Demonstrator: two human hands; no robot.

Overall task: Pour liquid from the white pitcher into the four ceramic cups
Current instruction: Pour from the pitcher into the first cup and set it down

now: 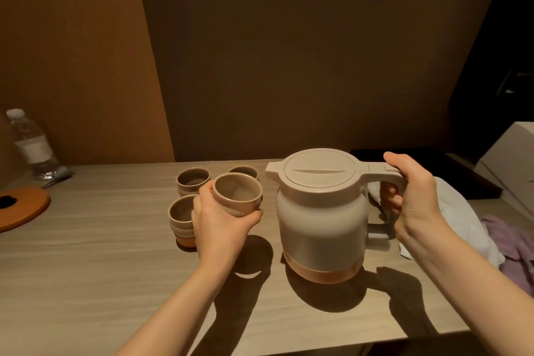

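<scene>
The white pitcher (322, 220) stands upright on the wooden table (86, 269), lid on, spout pointing left. My right hand (410, 196) is closed around its handle. My left hand (219, 222) holds one beige ceramic cup (237, 193) lifted above the table, tilted slightly toward me, just left of the spout. Three more cups stand on the table: one at the back left (193, 180), one at the back (244, 172) partly hidden behind the held cup, and one at the front left (180, 218) partly behind my left hand. The held cup looks empty inside.
A clear plastic water bottle (30, 144) stands at the far left. An orange round board (24, 208) lies near the left edge. A white cloth (462, 217) and a purple cloth (514, 246) lie right of the pitcher. A white box (511, 165) sits at the far right.
</scene>
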